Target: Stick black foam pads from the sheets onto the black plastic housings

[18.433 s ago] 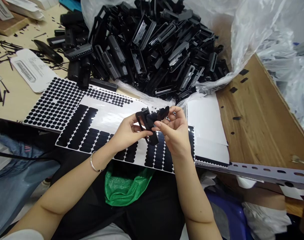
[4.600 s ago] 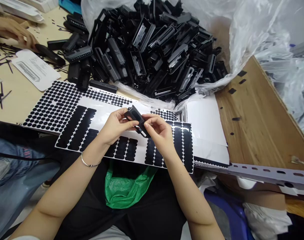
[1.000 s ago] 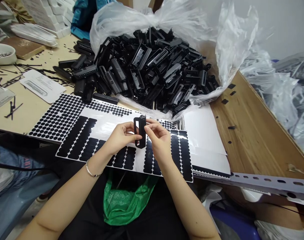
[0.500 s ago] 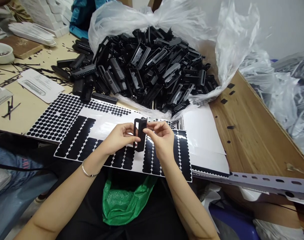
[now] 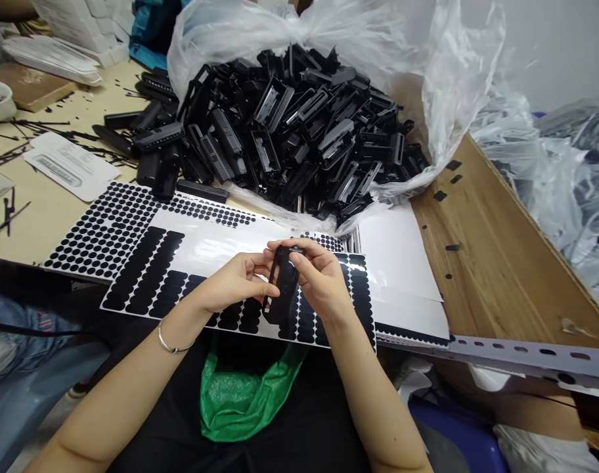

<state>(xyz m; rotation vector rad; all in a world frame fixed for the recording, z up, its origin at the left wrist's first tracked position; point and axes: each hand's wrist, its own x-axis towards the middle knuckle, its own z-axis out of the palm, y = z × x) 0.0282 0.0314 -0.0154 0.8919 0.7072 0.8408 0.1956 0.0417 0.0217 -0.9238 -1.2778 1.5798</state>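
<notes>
Both hands hold one small black plastic frame part (image 5: pixel 281 284) upright over a white sticker sheet (image 5: pixel 215 243) covered with black oval pads. My left hand (image 5: pixel 235 284) pinches the part's left edge. My right hand (image 5: pixel 319 279) curls over its top and right side, fingertips pressed on the upper end. A silver bracelet (image 5: pixel 169 341) sits on my left wrist. A second sheet of small black round dots (image 5: pixel 102 226) lies under the first one, to the left.
A big heap of the same black plastic parts (image 5: pixel 299 131) fills an open clear plastic bag (image 5: pixel 457 85) behind the sheets. Loose parts (image 5: pixel 154 141) and a white card (image 5: pixel 70 165) lie at left. Wooden board (image 5: pixel 501 263) at right; green bag (image 5: pixel 240 394) on my lap.
The part has come down a little toward the sheet and tilted. My right hand has shifted from pinching its top edge to curling over the upper end. The view has dipped slightly.
</notes>
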